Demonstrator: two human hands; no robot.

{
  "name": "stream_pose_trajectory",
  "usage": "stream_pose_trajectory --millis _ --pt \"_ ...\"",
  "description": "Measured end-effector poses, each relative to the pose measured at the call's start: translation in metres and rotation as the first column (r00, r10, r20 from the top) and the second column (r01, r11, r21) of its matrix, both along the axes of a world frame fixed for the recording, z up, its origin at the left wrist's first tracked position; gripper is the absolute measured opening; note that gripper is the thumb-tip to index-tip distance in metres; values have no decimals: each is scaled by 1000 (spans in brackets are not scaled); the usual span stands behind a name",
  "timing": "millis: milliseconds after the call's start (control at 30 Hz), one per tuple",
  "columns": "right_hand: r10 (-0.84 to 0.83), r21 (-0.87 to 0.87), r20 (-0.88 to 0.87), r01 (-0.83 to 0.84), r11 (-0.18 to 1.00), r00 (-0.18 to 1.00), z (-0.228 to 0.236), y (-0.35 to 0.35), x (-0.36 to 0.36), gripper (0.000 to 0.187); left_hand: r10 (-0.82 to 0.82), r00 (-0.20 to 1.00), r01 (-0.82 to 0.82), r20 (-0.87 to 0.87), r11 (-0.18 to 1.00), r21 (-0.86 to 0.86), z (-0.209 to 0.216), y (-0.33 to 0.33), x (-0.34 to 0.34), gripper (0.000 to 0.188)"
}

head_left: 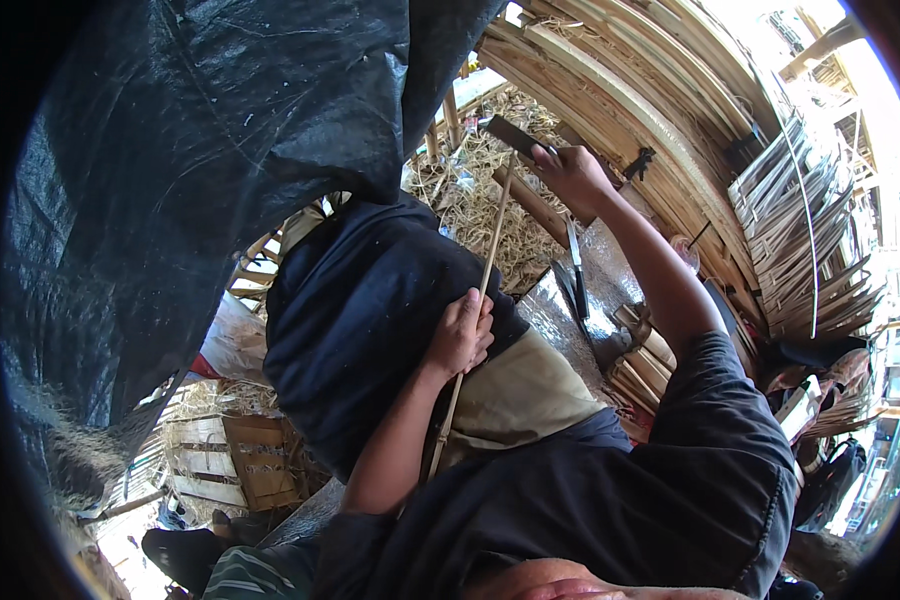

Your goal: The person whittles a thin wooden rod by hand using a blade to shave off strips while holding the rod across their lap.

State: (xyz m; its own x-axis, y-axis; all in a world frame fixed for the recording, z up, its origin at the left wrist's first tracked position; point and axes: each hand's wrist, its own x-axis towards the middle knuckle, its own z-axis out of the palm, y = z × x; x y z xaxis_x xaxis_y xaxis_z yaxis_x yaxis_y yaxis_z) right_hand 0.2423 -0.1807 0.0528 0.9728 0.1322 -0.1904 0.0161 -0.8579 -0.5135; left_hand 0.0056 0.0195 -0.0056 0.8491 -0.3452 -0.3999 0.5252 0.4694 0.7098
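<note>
My left hand (460,335) is closed round a thin bamboo stick (494,240), which slants across my lap from my chest up toward the far side. My right hand (573,178), farther out, grips a knife with a broad, dark, square-ended blade (513,134). That blade is close by the stick's far end; whether they touch I cannot tell. Dark blue cloth (370,290) covers my legs, beside a tan cloth (520,390). Right of the stick, a second knife (576,268) with a bright blade lies near a thick brown pole (532,207).
A black plastic sheet (210,130) hangs on the left. Fibre shavings (515,255) cover the ground ahead. Long wooden strips (650,120) are stacked at the far right, above a bundle of dry leaves (805,215). Cut bamboo pieces (648,372) lie near my right arm. A slatted crate (235,460) stands lower left.
</note>
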Motion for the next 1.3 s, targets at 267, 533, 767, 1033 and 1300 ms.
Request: stream_pose_trajectory --millis 267,533,767,1033,1300 --pt "2 -76 -52 -6 997 999 -4 18 12 74 -19 1000 16 21 994 108 -1 6 -8 40" --pt "168 -195 -198 -207 959 966 -42 5 -10 61 -35 999 35 4 998 61 -5 7 -5 40" --pt "344 -132 140 -326 936 929 -54 6 -42 63 -105 993 100 46 990 100 -4 2 -2 41" --pt "246 -172 -36 -249 953 969 -56 15 -60 70 -70 997 70 -14 997 9 -7 4 -3 41" --pt "229 -227 286 -166 960 931 -67 1 -61 60 -73 997 73 1 997 -14 -4 6 -8 42"
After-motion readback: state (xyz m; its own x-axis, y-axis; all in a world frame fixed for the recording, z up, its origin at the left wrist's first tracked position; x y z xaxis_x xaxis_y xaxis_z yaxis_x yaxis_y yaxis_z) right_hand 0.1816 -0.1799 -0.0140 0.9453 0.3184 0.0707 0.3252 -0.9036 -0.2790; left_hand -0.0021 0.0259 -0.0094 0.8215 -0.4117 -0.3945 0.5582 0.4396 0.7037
